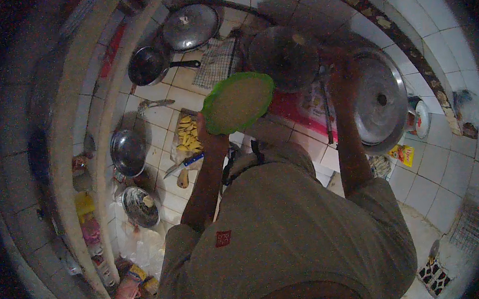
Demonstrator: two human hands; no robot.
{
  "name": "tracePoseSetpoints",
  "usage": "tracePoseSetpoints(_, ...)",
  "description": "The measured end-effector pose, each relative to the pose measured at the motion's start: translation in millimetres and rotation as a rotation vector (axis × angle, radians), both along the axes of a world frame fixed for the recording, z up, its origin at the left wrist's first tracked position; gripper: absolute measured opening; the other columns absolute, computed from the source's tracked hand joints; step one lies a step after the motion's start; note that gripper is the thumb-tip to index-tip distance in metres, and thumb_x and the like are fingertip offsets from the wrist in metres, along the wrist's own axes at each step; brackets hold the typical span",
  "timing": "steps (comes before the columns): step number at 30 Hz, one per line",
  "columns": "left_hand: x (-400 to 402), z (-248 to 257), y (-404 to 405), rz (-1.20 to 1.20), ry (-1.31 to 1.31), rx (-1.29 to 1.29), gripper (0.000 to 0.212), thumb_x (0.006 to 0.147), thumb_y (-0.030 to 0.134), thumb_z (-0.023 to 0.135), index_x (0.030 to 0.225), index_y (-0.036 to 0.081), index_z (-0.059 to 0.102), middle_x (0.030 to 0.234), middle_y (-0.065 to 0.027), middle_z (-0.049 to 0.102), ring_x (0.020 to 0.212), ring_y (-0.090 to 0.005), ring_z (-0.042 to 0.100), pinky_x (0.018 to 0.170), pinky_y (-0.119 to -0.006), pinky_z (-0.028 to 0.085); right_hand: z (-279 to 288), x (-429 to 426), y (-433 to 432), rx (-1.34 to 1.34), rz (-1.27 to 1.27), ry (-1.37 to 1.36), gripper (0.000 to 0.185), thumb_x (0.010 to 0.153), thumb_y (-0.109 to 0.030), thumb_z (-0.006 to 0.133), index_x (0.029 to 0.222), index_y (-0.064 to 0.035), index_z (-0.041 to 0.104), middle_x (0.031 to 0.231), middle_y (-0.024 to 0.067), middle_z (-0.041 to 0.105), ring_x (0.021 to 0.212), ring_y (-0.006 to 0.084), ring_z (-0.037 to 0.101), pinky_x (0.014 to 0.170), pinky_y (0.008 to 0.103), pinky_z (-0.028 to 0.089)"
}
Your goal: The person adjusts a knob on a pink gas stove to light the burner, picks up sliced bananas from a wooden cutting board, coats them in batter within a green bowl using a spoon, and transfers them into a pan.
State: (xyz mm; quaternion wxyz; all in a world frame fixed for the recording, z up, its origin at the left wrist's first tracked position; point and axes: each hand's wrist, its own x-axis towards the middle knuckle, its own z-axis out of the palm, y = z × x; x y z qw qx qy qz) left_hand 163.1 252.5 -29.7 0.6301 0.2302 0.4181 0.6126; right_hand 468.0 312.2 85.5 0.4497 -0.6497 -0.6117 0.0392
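A green-rimmed shallow dish or basket [240, 102] is held up in my left hand [211, 130], gripped at its near left edge; its brownish inner face shows. My right hand [339, 59] reaches forward between a dark pan or wok [281, 58] and a large round metal lid [378, 95]. It is dim there, and I cannot tell whether the fingers hold anything. Left of the dish, cut yellow pieces [188, 134] lie on a wooden board [183, 179], with a blue-handled knife [185, 165] across its near part.
On the tiled counter at the left stand a black-handled frying pan [146, 66], a metal lid [191, 27], a metal bowl [128, 152] and a bowl with pale residue [141, 207]. A checkered cloth [214, 62] lies beyond the dish. A yellow packet [403, 155] is at the right.
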Motion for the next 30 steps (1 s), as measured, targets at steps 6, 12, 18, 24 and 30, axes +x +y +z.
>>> tracePoseSetpoints(6,-6.4,9.6,-0.5,-0.035,-0.433,-0.067,0.049,0.092,0.043,0.035,0.122,0.006,0.046,0.121,-0.0122,0.051,0.111,-0.0273,0.05,0.092,-0.045,0.042,-22.4,4.5,0.7,-0.038,-0.109,0.313,0.024,0.09,-0.016,0.045,0.102,-0.0008,0.059,0.092,0.0089,0.065,0.084,0.0151,0.059,0.071,0.0277,0.044)
tracePoseSetpoints(12,-4.6,15.3,-2.8,-0.021,-0.415,-0.08,0.049,0.091,0.044,0.037,0.123,0.006,0.045,0.12,-0.0115,0.051,0.111,-0.0269,0.05,0.093,-0.045,0.041,-31.8,21.5,9.6,-0.004,-0.172,0.364,0.024,0.085,-0.016,0.053,0.103,-0.0017,0.059,0.089,0.0092,0.065,0.077,0.0156,0.059,0.064,0.0291,0.045)
tracePoseSetpoints(18,1.0,33.1,5.8,0.011,-0.51,-0.237,0.05,0.091,0.043,0.036,0.122,0.006,0.044,0.121,-0.0111,0.05,0.111,-0.0266,0.049,0.093,-0.044,0.041,-25.5,14.4,-14.4,-0.044,-0.27,-0.263,0.028,0.078,-0.015,0.063,0.103,-0.0025,0.058,0.083,0.0098,0.064,0.069,0.0187,0.06,0.058,0.0317,0.047)
tracePoseSetpoints(24,6.5,10.6,-12.8,-0.069,-0.258,0.038,0.048,0.093,0.042,0.032,0.121,0.005,0.045,0.119,-0.0119,0.05,0.111,-0.0253,0.049,0.093,-0.042,0.041,-12.0,-37.1,-58.5,-0.184,-0.126,-0.478,0.025,0.078,-0.011,0.062,0.102,-0.0032,0.058,0.084,0.0103,0.062,0.075,0.0202,0.06,0.065,0.0334,0.048)
tracePoseSetpoints(30,0.0,25.3,-18.2,-0.037,0.166,0.032,0.045,0.095,0.037,0.029,0.118,0.003,0.045,0.115,-0.0129,0.052,0.107,-0.0237,0.053,0.09,-0.039,0.044,-20.0,-99.2,-98.3,-0.415,0.114,0.906,0.019,0.086,-0.013,0.053,0.1,-0.0012,0.058,0.075,0.0064,0.06,0.065,0.0154,0.056,0.059,0.0303,0.044)
